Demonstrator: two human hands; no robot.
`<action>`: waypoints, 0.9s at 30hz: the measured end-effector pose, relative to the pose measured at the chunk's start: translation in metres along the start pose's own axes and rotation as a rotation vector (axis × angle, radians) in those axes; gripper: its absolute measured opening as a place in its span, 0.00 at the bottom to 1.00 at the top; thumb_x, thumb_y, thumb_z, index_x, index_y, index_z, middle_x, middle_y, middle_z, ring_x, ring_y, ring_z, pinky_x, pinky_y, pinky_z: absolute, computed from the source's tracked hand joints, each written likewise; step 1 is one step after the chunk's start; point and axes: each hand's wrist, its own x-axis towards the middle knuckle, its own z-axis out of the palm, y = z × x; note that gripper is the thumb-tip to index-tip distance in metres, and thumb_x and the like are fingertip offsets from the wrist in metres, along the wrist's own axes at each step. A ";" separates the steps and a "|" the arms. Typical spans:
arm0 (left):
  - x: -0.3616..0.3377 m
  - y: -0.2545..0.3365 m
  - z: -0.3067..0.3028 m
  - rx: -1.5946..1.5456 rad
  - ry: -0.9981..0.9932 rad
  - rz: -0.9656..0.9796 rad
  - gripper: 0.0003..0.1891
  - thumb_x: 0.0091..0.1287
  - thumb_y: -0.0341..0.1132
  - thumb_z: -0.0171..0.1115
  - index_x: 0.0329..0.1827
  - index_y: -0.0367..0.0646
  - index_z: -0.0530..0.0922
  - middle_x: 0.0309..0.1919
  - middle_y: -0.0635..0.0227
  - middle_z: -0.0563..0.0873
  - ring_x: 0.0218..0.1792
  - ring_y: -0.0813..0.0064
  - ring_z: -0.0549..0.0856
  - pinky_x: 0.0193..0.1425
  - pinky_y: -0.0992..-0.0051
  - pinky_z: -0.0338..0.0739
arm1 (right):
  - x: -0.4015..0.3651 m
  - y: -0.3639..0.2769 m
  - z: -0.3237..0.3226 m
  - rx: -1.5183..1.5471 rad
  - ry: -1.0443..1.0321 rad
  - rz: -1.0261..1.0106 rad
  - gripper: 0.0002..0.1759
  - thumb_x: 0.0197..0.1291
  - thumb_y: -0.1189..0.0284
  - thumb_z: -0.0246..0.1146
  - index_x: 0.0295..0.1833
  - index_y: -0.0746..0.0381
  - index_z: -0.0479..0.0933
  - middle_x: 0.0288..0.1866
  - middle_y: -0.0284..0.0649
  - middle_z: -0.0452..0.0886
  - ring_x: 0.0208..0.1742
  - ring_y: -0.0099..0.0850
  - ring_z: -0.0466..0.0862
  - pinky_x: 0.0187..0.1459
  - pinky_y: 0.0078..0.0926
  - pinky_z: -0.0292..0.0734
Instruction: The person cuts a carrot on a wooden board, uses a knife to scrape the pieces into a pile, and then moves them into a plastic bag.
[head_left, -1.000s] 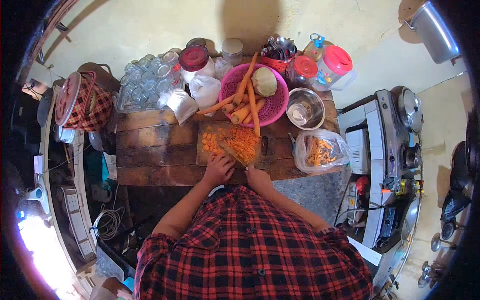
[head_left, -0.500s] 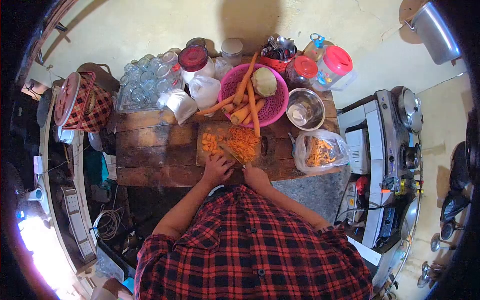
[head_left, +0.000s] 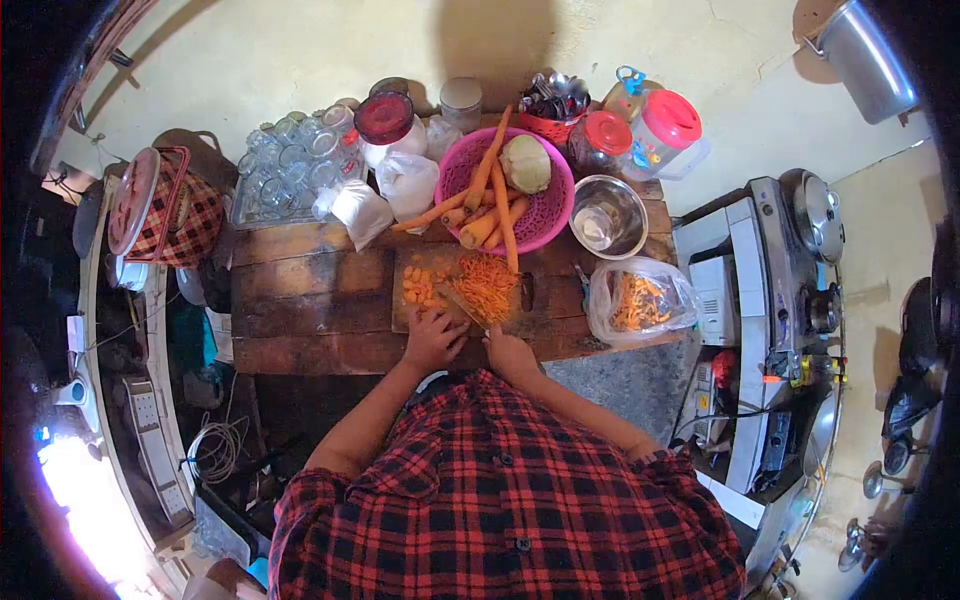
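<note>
My right hand (head_left: 511, 356) is closed round the handle of a knife (head_left: 461, 303), whose blade lies slantwise over the cutting board (head_left: 526, 291). Just left of the blade, my left hand (head_left: 435, 340) is bent over the board's near edge, its fingertips on carrot slices; what lies under the fingers is partly hidden. More carrot slices (head_left: 418, 285) are spread on the board's left part. A heap of shredded carrot (head_left: 486, 284) covers its right part, beyond the knife.
Behind the board, a pink basket (head_left: 561, 217) holds whole carrots (head_left: 487, 172) and a cabbage (head_left: 527, 164). To the right are a steel bowl (head_left: 640, 238) and a plastic bag (head_left: 675, 302) with orange pieces. Glasses (head_left: 295, 158) stand on a tray at the back left.
Both hands and the knife stay in nearly the same place. The whole view has shifted very slightly; nothing else has visibly moved.
</note>
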 end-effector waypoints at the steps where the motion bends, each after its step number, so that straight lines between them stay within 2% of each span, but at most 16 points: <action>1: -0.001 0.000 0.002 0.004 -0.009 -0.016 0.16 0.49 0.41 0.68 0.43 0.58 0.83 0.36 0.74 0.78 0.47 0.66 0.74 0.59 0.51 0.59 | -0.002 0.001 -0.001 0.011 -0.007 -0.017 0.16 0.65 0.62 0.49 0.44 0.66 0.64 0.27 0.55 0.80 0.31 0.54 0.81 0.32 0.52 0.75; 9: -0.001 0.005 -0.003 0.005 0.003 -0.029 0.17 0.50 0.40 0.68 0.45 0.58 0.83 0.38 0.74 0.78 0.48 0.66 0.74 0.61 0.49 0.57 | -0.008 0.014 0.007 -0.045 -0.048 -0.019 0.15 0.66 0.62 0.48 0.45 0.65 0.63 0.28 0.55 0.80 0.32 0.55 0.81 0.31 0.53 0.75; 12: -0.002 0.008 -0.005 0.044 -0.017 -0.044 0.17 0.50 0.40 0.68 0.45 0.58 0.83 0.38 0.74 0.79 0.47 0.67 0.74 0.61 0.49 0.57 | -0.005 0.006 0.008 0.074 -0.006 0.005 0.16 0.66 0.62 0.48 0.47 0.66 0.63 0.28 0.55 0.80 0.32 0.55 0.81 0.31 0.53 0.75; 21: -0.003 0.006 -0.002 0.059 -0.013 -0.035 0.18 0.49 0.40 0.68 0.46 0.58 0.83 0.35 0.73 0.78 0.47 0.67 0.74 0.59 0.49 0.58 | -0.007 0.002 0.008 0.003 -0.070 0.044 0.17 0.66 0.63 0.49 0.46 0.68 0.64 0.28 0.56 0.80 0.33 0.54 0.81 0.33 0.52 0.76; 24: -0.002 0.006 0.000 0.042 0.003 -0.029 0.18 0.49 0.41 0.68 0.45 0.58 0.83 0.34 0.73 0.77 0.46 0.67 0.75 0.59 0.49 0.58 | -0.001 0.000 0.014 0.002 0.031 -0.035 0.16 0.66 0.63 0.49 0.45 0.67 0.64 0.27 0.55 0.80 0.32 0.54 0.81 0.32 0.51 0.77; 27: -0.002 0.007 -0.003 0.097 0.043 -0.002 0.17 0.49 0.40 0.68 0.45 0.58 0.83 0.34 0.73 0.77 0.46 0.67 0.75 0.57 0.50 0.59 | -0.003 -0.007 0.005 0.048 -0.003 0.043 0.16 0.66 0.63 0.49 0.45 0.67 0.64 0.27 0.54 0.80 0.31 0.54 0.81 0.31 0.51 0.76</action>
